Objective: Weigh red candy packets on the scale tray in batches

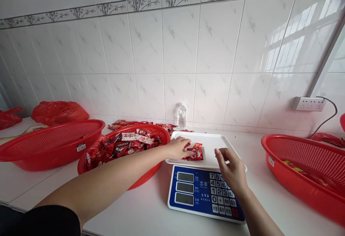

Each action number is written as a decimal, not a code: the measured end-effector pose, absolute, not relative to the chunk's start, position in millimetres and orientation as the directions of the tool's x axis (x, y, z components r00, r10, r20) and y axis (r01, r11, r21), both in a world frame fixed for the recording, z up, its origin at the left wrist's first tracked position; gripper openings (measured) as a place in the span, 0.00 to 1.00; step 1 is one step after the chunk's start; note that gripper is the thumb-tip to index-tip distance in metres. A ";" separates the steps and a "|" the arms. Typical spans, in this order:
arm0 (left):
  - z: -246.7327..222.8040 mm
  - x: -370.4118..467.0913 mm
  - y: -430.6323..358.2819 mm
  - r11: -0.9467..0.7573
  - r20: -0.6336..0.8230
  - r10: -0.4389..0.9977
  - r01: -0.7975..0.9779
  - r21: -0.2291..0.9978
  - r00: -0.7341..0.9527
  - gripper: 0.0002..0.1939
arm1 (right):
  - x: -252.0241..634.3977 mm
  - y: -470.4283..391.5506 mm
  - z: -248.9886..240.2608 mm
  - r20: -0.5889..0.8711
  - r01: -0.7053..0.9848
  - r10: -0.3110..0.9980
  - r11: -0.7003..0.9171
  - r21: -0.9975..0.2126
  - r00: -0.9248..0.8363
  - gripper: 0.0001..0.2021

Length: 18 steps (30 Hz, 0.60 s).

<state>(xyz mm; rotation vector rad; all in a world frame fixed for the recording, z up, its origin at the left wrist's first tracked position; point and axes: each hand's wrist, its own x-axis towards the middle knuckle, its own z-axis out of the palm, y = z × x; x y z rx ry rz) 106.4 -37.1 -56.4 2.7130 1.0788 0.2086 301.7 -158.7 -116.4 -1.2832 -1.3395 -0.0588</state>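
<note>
A digital scale (206,193) with a blue keypad panel and a white tray (215,140) sits before me. Small red printed packets (198,153) lie on its tray. My left hand (178,148) reaches over the left side of the tray, its fingers closed on the left end of a red packet. Over the tray's right front corner and the keypad, my right hand (232,167) is curled, thumb near the forefinger, with nothing visible in it. Left of the scale, a red plastic basket (151,180) full of mixed red packets (121,148) is partly hidden by my left forearm.
Another red basket (54,140) stands at the left, with another person's hand (35,129) behind it. A third red basket (296,149) holds some packets at the right. Along the wall are red bags (59,112), loose packets (126,123), a clear bottle (182,116) and a power strip (309,103).
</note>
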 end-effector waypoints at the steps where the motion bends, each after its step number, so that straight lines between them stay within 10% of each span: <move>1: -57.4 108.0 -40.1 -0.711 0.020 0.687 0.667 0.224 0.726 0.34 | 301.7 -158.5 -116.7 0.723 0.670 0.608 0.389 -0.632 0.329 0.16; 7: -55.3 114.5 -47.3 -0.701 -0.056 0.676 0.664 0.261 0.735 0.37 | 302.4 -157.0 -119.3 0.719 0.661 0.611 0.394 -0.638 0.330 0.16; 12: -32.6 94.6 -21.5 -0.682 0.204 0.712 0.594 0.426 0.672 0.22 | 303.3 -157.4 -121.0 0.704 0.657 0.622 0.377 -0.652 0.342 0.16; 18: -37.1 25.9 10.7 -0.423 0.042 0.904 0.876 0.231 0.425 0.13 | 303.1 -159.0 -122.0 0.710 0.662 0.614 0.376 -0.648 0.346 0.16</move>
